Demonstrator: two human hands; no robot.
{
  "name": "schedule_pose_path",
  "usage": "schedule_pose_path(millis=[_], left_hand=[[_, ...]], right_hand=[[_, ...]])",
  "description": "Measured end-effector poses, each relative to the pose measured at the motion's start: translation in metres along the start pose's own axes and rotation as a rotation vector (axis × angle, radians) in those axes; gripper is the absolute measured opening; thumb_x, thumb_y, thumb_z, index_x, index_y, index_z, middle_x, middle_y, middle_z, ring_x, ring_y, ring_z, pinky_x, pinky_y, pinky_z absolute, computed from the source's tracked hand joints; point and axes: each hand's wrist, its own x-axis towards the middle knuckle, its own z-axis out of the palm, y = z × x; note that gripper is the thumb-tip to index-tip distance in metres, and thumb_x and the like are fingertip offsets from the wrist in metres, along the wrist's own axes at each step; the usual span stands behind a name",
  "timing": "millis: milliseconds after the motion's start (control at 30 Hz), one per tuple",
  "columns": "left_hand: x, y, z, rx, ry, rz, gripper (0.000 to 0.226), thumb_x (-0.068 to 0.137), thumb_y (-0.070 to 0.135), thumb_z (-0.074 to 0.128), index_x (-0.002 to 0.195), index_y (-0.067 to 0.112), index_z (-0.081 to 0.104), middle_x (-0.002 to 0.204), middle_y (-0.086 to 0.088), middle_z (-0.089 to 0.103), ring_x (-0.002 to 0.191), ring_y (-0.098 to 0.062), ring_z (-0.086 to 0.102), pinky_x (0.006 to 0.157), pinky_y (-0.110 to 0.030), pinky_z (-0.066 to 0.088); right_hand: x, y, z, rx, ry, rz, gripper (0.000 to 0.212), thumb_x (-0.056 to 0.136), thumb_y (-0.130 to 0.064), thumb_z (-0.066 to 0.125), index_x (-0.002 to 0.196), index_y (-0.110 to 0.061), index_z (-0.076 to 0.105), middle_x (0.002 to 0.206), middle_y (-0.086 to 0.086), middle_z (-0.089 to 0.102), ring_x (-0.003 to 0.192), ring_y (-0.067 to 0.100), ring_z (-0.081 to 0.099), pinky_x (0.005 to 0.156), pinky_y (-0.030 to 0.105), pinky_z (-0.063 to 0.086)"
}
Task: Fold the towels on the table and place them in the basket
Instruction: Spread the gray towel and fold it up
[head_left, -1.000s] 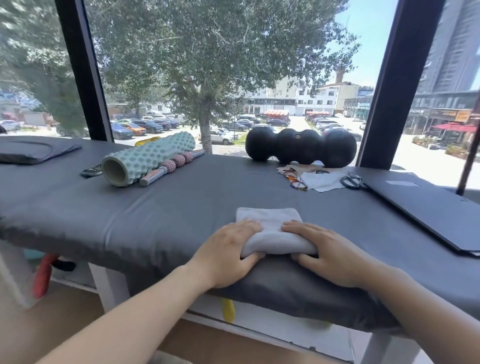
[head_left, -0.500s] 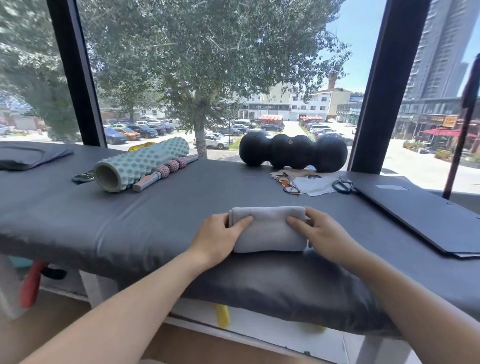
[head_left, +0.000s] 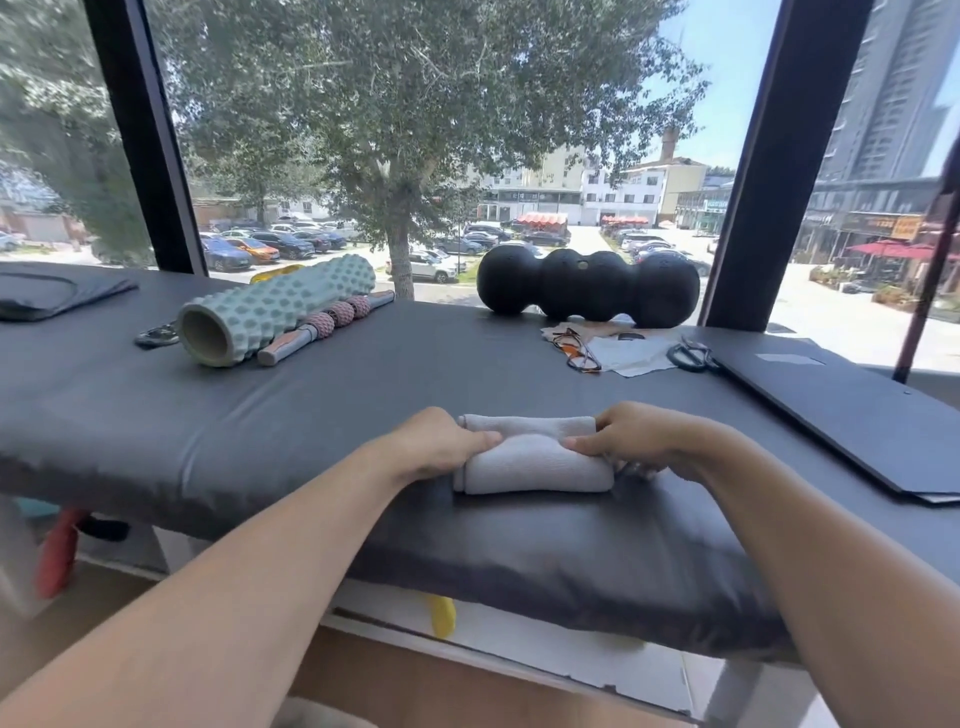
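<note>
A small light-grey towel (head_left: 530, 457), folded into a thick roll-like bundle, lies on the dark grey padded table (head_left: 311, 415) near its front edge. My left hand (head_left: 436, 447) grips the towel's left end, thumb on top. My right hand (head_left: 639, 441) grips its right end, fingers curled under the fold. No basket is in view.
At the back lie a mint foam roller (head_left: 270, 312), a pink massage stick (head_left: 327, 327), a black peanut-shaped roller (head_left: 587, 286), glasses (head_left: 576, 351) on a cloth, scissors (head_left: 693, 356) and a dark flat board (head_left: 857, 415) at right. Windows stand behind the table.
Both hands moved from pressing on the towel's near edge to gripping its two ends. The towel is now folded over into a thicker, narrower bundle.
</note>
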Motion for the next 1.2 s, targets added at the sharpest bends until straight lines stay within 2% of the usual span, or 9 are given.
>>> schedule_pose_path(millis=[167,267,433,533,633,733,933,1067,1200], left_hand=[[-0.008,0.002,-0.013,-0.107,-0.176,0.038,0.063,0.062,0.065,0.072,0.102,0.016,0.068,0.098,-0.003,0.064,0.084,-0.020,0.056,0.074,-0.031,0.038],[-0.015,-0.004,-0.012,-0.319,-0.137,0.151,0.051,0.064,0.045,0.085,0.098,0.016,0.061,0.104,-0.010,0.070,0.088,-0.019,0.062,0.077,-0.032,0.045],[-0.034,-0.009,-0.010,-0.280,0.160,0.473,0.072,0.075,0.006,0.083,0.136,0.025,0.049,0.108,0.001,0.055,0.085,-0.013,0.057,0.069,-0.009,0.044],[-0.038,-0.010,-0.005,0.061,0.193,0.566,0.088,0.071,0.016,0.085,0.148,0.022,0.044,0.105,0.004,0.047,0.101,-0.017,0.052,0.086,-0.016,0.041],[-0.045,-0.013,0.004,0.184,0.156,0.549,0.083,0.061,0.047,0.092,0.134,0.027,0.059,0.104,0.006,0.044,0.106,-0.015,0.044,0.094,-0.027,0.040],[-0.048,-0.019,0.007,0.144,0.230,0.629,0.067,0.057,0.055,0.092,0.114,0.030,0.065,0.109,0.010,0.049,0.105,-0.009,0.045,0.092,-0.024,0.038],[-0.053,-0.024,0.017,-0.135,0.044,0.665,0.056,0.066,0.024,0.094,0.100,0.025,0.049,0.132,0.016,0.065,0.120,0.003,0.059,0.097,-0.010,0.042],[-0.066,-0.025,0.025,-0.204,0.125,0.711,0.061,0.068,0.039,0.092,0.123,0.035,0.065,0.120,0.020,0.071,0.111,0.006,0.064,0.101,-0.022,0.049],[-0.073,-0.029,0.026,-0.396,0.129,0.695,0.033,0.087,0.029,0.080,0.119,0.026,0.074,0.110,0.015,0.076,0.107,-0.003,0.069,0.099,-0.031,0.052]], right_hand=[[-0.005,-0.009,-0.017,0.084,-0.181,0.022,0.029,0.087,-0.033,0.077,0.098,-0.010,0.063,0.090,0.007,0.059,0.077,0.019,0.049,0.063,0.028,0.039],[-0.011,-0.008,-0.019,0.188,-0.213,-0.099,0.026,0.085,-0.012,0.076,0.107,-0.008,0.063,0.098,0.006,0.065,0.087,0.018,0.057,0.073,0.029,0.045],[-0.024,-0.006,-0.005,0.101,0.194,-0.429,0.065,0.074,-0.001,0.077,0.129,-0.028,0.057,0.113,-0.001,0.062,0.093,0.013,0.061,0.082,0.030,0.051],[-0.030,-0.005,0.020,-0.219,0.324,-0.539,0.082,0.076,-0.010,0.074,0.149,-0.031,0.045,0.119,-0.006,0.050,0.115,0.013,0.049,0.099,0.023,0.040],[-0.035,0.003,0.040,-0.372,0.376,-0.595,0.076,0.076,-0.038,0.079,0.146,-0.034,0.049,0.110,-0.008,0.044,0.116,0.014,0.044,0.097,0.022,0.036],[-0.037,0.012,0.045,-0.400,0.453,-0.673,0.071,0.066,-0.069,0.074,0.129,-0.041,0.059,0.101,-0.013,0.042,0.104,0.012,0.046,0.089,0.030,0.044],[-0.040,0.015,0.049,-0.512,0.577,-0.772,0.059,0.066,-0.082,0.064,0.099,-0.033,0.054,0.097,-0.014,0.052,0.090,0.013,0.048,0.078,0.030,0.041],[-0.045,0.010,0.044,-0.516,0.606,-0.736,0.053,0.068,-0.078,0.057,0.091,-0.030,0.053,0.085,-0.015,0.063,0.086,0.015,0.057,0.076,0.034,0.042],[-0.055,-0.006,0.039,-0.554,0.541,-0.638,0.058,0.069,-0.082,0.062,0.099,-0.034,0.056,0.079,-0.012,0.063,0.080,0.019,0.057,0.070,0.034,0.036]])
